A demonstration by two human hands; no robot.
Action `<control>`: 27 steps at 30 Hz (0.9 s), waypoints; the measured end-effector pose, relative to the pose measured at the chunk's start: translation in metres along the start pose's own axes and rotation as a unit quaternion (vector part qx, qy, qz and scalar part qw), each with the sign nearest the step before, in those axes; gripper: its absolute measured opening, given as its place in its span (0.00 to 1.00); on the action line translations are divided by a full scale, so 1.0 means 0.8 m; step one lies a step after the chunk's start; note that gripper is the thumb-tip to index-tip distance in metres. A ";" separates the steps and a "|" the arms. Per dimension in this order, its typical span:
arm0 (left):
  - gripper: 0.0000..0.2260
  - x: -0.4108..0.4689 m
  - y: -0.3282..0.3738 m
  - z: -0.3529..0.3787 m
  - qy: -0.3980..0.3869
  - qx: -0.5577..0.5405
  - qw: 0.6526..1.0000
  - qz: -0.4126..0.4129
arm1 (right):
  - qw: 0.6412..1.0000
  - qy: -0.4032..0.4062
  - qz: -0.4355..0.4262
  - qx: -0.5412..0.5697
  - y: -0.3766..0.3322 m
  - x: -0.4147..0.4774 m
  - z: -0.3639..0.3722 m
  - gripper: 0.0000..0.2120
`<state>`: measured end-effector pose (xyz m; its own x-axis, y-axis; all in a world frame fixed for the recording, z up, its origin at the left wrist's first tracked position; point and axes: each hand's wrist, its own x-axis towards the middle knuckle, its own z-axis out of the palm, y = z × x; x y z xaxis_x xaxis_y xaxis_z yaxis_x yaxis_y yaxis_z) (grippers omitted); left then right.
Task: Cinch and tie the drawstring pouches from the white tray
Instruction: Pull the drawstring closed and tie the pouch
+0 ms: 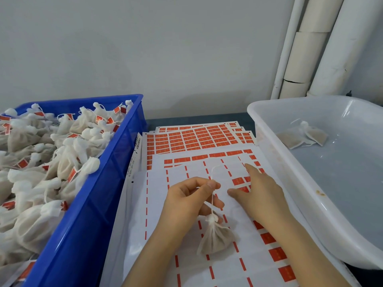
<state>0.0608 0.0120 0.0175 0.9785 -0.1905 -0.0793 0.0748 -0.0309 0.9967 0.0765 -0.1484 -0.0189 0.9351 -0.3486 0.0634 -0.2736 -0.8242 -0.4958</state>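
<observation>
White mesh is gathering tight at the neck of a pouch (215, 239), which is hanging from its drawstring (213, 201) over the label sheets (207, 272) covering the surface; whether its base is touching the paper cannot be told. The left hand (186, 199) is pinching that string between thumb and forefinger, so its grip is closed on the cord above the neck. The right hand (261, 195) is holding nothing: its fingers are lying straight and spread, reaching across the sheet towards a few red labels (238, 180).

The pouch is looking cinched already, so the step in hand is probably the finishing one, tagging the string. The next move is calling for a fingertip to lift one label cleanly while the left hand is keeping the cord taut.

Two more pouches (304, 134) are lying in the white tray (342, 183) on the right, well apart from the hands. On the left, a blue crate (99, 195) is holding a heap of tied, tagged pouches (41, 162).
</observation>
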 end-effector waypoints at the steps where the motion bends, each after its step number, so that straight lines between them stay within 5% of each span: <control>1: 0.08 0.000 -0.001 0.000 0.000 0.001 1.000 0.001 | 1.000 -0.002 0.000 -0.002 -0.002 -0.001 0.000 0.37; 27: 0.10 0.007 -0.009 -0.002 0.014 0.034 0.999 0.031 | 0.990 -0.077 -0.047 0.110 -0.009 -0.011 -0.045 0.19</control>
<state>0.0658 0.0124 0.0097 0.9857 -0.1675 -0.0170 0.0023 -0.0876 0.9962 0.0620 -0.1552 0.0158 0.9821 -0.1881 -0.0058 -0.1431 -0.7265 -0.6721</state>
